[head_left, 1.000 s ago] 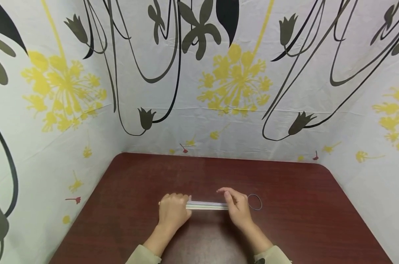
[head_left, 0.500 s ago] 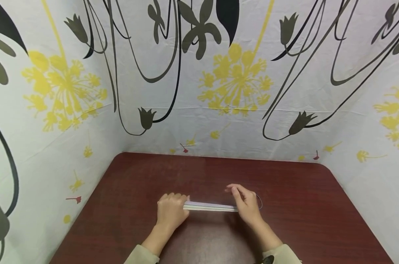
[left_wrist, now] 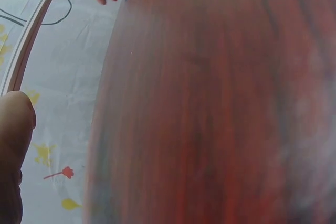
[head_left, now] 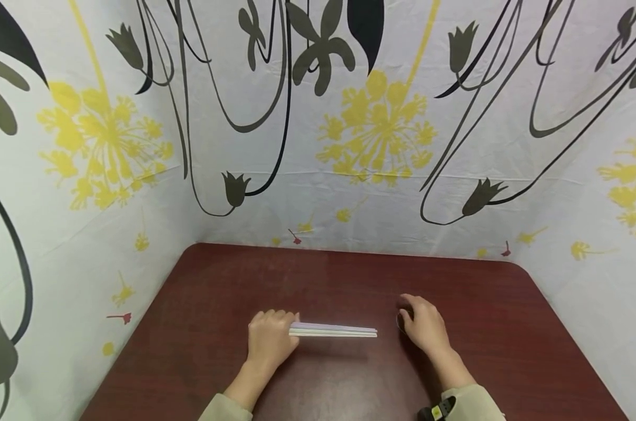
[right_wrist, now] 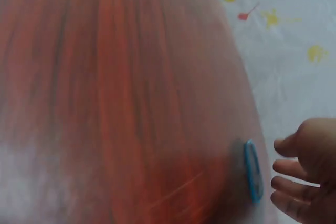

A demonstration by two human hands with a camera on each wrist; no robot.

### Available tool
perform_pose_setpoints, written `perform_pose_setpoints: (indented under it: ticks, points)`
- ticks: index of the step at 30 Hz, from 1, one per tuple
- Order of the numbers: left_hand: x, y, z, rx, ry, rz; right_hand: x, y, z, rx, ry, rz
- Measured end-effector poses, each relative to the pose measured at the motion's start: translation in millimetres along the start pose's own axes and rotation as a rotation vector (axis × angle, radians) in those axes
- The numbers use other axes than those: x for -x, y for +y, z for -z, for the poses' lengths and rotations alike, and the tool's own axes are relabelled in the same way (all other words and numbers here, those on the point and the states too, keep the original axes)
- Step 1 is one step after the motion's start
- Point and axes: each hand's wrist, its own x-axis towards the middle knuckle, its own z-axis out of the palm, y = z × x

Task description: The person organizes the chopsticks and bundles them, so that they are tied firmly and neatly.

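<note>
My left hand (head_left: 270,339) grips a bundle of several thin, pale sticks (head_left: 334,331), white and light purple, that project to the right above the table. In the left wrist view the thumb (left_wrist: 16,124) presses along the sticks (left_wrist: 31,40). Apart from the bundle, my right hand (head_left: 427,327) hangs with bent, spread fingers and holds nothing visible. In the right wrist view a thin blue ring (right_wrist: 253,171) lies just in front of the fingertips of my right hand (right_wrist: 310,174), with a small gap between them. The head view shows the ring mostly hidden by that hand.
A dark red-brown table (head_left: 318,280) with rounded far corners spans the space below the hands. Patterned white cloth (head_left: 297,146) with yellow and grey flowers rises behind and beside it. A dark band or device (head_left: 438,410) sits at the right sleeve.
My right hand has moved right, off the end of the sticks, to beside the ring. The right ends of the sticks now show. The left hand has shifted slightly left with the bundle.
</note>
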Motion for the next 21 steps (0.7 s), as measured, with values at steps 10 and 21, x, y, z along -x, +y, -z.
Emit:
perform_pose_setpoints:
  ticks: [10,21]
  points:
    - [2.0,1.6,-3.2,0.023,-0.017,0.006,3.1,13.3,-6.6,0.087,0.029,0.001]
    - [5.6,1.7,-4.7,0.046,-0.044,0.014,10.4,-1.1,-20.1,-0.049,0.044,0.027]
